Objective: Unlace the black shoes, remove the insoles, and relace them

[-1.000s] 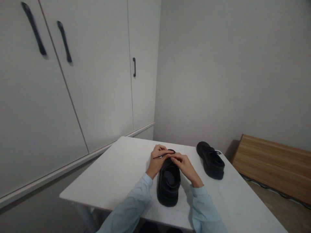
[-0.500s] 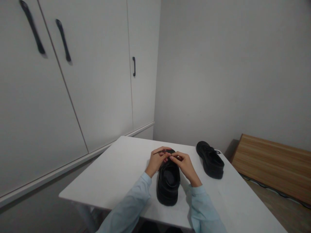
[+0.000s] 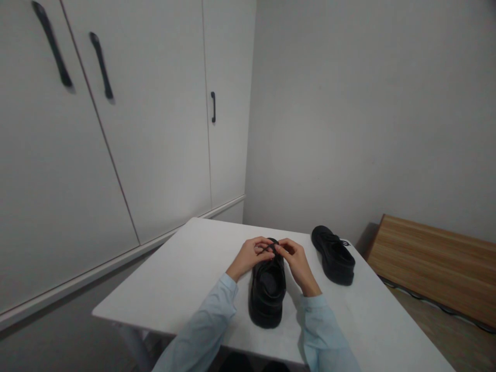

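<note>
A black lace-up shoe rests on the white table with its heel toward me and its toe pointing away. Over its front part, both hands meet at the black shoelace. My left hand pinches the lace from the left, fingers closed. From the right, my right hand has thumb and fingertips closed on the lace too. The fingers hide most of the toe and the lacing. Light blue sleeves cover both forearms.
A second black shoe, its lace tied in a bow, stands at the table's right edge. The white table borders a white cabinet on the left. A wooden board is at the right, by the grey wall.
My left hand has turned slightly and its fingers have shifted along the lace. A dark strand that crossed its fingers now runs between the two hands. The shoe stays in place.
</note>
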Tool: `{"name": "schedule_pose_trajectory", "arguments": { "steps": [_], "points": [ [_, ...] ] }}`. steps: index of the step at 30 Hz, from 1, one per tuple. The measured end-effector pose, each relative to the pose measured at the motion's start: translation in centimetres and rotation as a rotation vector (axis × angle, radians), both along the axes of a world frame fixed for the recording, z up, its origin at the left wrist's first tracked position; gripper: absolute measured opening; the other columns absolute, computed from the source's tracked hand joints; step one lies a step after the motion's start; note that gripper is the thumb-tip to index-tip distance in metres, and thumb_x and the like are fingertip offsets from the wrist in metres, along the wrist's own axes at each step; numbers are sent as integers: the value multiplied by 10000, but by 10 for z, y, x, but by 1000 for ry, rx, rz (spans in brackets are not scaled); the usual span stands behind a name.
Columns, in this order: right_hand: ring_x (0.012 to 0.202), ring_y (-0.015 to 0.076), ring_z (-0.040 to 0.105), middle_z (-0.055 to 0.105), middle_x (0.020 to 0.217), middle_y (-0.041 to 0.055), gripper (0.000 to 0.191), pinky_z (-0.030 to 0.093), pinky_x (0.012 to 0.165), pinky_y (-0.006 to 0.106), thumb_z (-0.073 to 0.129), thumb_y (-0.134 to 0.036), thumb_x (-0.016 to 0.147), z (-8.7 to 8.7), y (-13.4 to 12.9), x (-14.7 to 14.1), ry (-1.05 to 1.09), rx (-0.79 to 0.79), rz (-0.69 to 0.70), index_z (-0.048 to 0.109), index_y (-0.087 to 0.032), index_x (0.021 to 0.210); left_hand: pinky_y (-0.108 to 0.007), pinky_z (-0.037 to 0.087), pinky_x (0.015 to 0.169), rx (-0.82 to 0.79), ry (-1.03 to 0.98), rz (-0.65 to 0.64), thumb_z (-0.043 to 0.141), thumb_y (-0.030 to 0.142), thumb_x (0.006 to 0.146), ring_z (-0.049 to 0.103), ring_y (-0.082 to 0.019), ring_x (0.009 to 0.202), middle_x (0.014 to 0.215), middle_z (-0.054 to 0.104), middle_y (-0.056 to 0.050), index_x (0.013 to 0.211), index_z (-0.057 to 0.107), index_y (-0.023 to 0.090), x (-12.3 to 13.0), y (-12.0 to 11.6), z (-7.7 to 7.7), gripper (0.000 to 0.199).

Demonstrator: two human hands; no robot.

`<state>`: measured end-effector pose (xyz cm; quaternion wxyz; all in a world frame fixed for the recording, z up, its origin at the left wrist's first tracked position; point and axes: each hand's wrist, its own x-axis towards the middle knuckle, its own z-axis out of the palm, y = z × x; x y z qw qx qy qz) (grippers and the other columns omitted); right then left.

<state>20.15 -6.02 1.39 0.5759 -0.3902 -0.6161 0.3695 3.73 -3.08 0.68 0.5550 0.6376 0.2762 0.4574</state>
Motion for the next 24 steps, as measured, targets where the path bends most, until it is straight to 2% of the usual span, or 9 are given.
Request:
{"name": "schedule_pose_trajectory", "arguments": {
  "steps": [5,10,13,18,24],
  "points": [
    [696,141,528,573,694,-19,179,395,652,247,644,-363,791,-6,3,1,58,-2,6,607,-191,755,-265,476,685,41,21,17,791,269,592,595,-128,677,820,654,-58,900,644,116,3,3,-5,374],
    [710,139,526,561,711,-22,163,398,651,242,630,-361,802,-10,6,2,111,-29,35,581,-208,779,-240,418,646,275,203,144,750,255,637,530,-131,699,788,623,-32,883,677,138,5,3,-8,282],
    [687,128,507,531,702,-34,161,391,626,230,644,-354,788,-12,8,3,178,-51,29,565,-216,767,-234,401,647,347,305,185,721,264,662,526,-137,725,803,613,-25,809,675,153,4,0,-6,189],
    [697,130,502,517,714,-32,182,390,609,226,666,-341,764,-10,8,1,299,-106,62,546,-213,718,-221,387,653,377,363,184,666,206,680,532,-133,725,761,606,5,771,622,166,4,-3,-3,109],
    [703,133,531,555,728,-30,175,407,659,245,686,-325,743,-7,3,0,380,-159,121,556,-214,708,-216,402,682,367,281,182,594,235,758,568,-125,730,742,592,22,777,530,173,8,-10,0,91]
  ]
}}
